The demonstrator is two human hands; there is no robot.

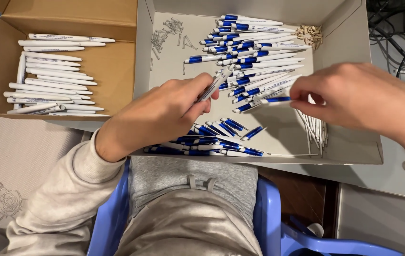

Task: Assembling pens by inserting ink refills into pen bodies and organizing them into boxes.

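Note:
My left hand [162, 114] grips a white pen barrel [215, 84] that points up and to the right over the white cardboard box [349, 156]. My right hand [354, 97] pinches a blue and white pen part [273, 100] between its fingertips, close to the barrel's tip. Beneath both hands lie heaps of blue and white pen parts [247, 52], with another heap [212, 140] near the box's front edge.
A brown cardboard box [112, 66] on the left holds several assembled white pens [50, 76]. In the white box are small metal springs [167, 31], tan small parts [310, 34] and thin white refills [315, 129]. I sit on a blue plastic chair [269, 208]. Black cables [397, 23] lie at top right.

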